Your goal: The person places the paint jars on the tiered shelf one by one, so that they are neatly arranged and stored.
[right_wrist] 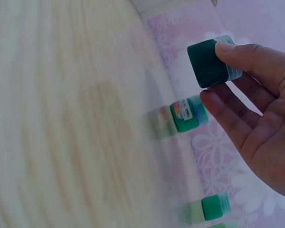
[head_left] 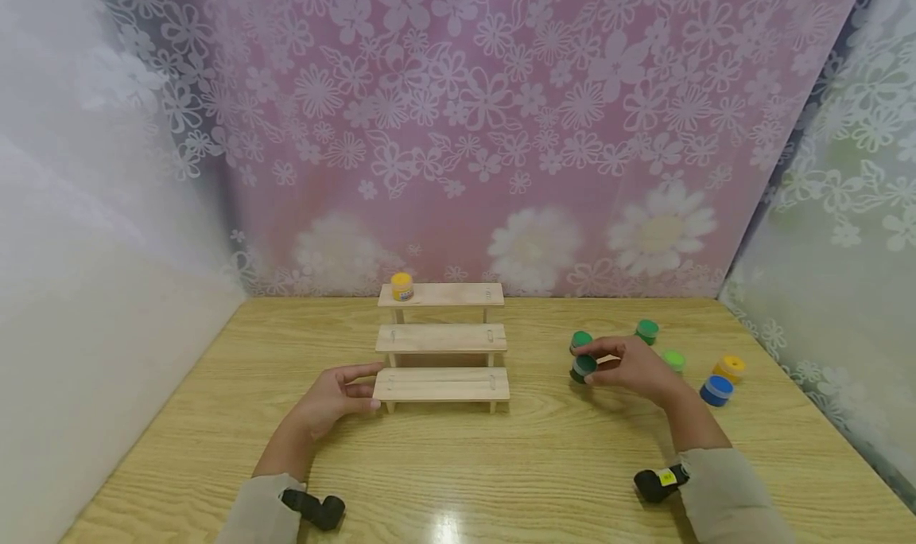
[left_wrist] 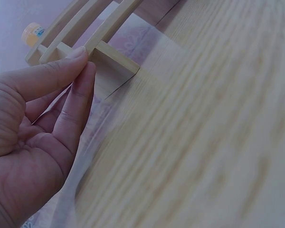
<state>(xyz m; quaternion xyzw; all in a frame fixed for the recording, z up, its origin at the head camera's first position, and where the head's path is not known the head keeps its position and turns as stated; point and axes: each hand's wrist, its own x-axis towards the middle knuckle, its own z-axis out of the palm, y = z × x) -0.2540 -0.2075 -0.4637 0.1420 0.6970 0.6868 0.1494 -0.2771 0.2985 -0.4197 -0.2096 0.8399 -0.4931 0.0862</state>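
Observation:
My right hand (head_left: 633,367) pinches a dark green paint jar (head_left: 583,368) between thumb and fingers. The right wrist view shows this dark green paint jar (right_wrist: 208,63) held above the table. My left hand (head_left: 331,401) pinches the left end of the bottom step of a three-step wooden stand (head_left: 441,386). In the left wrist view, thumb and fingertips meet at the stand's edge (left_wrist: 97,42). A yellow paint jar (head_left: 402,287) stands at the left of the top step. Another green paint jar (head_left: 580,340) stands just behind the held one.
Beyond and right of my right hand stand a green jar (head_left: 647,332), a light green jar (head_left: 673,360), a yellow-orange jar (head_left: 730,367) and a blue jar (head_left: 717,390). A flowered curtain (head_left: 529,130) hangs behind the wood-grain table (head_left: 444,472).

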